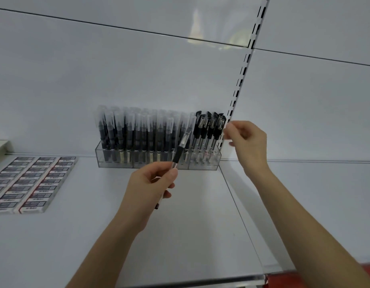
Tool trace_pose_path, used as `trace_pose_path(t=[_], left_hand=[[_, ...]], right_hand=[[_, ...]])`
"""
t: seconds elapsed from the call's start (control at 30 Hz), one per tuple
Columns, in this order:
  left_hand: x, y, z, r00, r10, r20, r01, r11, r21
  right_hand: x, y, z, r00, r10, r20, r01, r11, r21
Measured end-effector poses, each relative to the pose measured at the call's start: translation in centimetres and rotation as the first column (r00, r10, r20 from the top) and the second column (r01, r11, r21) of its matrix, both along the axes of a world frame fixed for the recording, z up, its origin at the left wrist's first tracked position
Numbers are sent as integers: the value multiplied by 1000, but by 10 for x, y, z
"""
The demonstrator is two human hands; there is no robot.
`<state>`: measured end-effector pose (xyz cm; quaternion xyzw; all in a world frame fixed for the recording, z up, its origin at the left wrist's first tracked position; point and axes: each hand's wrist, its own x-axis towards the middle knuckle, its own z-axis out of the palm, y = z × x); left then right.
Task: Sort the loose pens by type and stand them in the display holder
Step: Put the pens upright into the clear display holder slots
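Acrylic holder (117, 164) stands at the back edge of the shelf (190, 225) and is almost full. Clear-cap pens (138, 125) fill its left and middle compartments, and black-cap pens (209, 125) stand in the right one, so most of the sorting looks done. One pen (181, 146) is not yet placed: the left hand (150, 188) grips its barrel, cap up, just in front of the holder's middle. The right hand (248, 142) is just beside the black-cap pens with its fingers curled; I cannot tell if it pinches anything. No other loose pens are seen. Erasers (30, 181) lie near the shelf's left edge, well apart. A slotted upright (240, 84) rises close behind the holder's right end. The tight rows leave little room for the pen.
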<state>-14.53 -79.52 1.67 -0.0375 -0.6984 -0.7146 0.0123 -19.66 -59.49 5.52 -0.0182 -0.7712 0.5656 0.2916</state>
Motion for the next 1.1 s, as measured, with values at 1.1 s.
trace_pose_path(t=[1.1], left_hand=[[-3,-22,-52,986,-169,6,44,221,-974]], right_hand=[[-36,-32,29,998,21,-55,-4,959,283]])
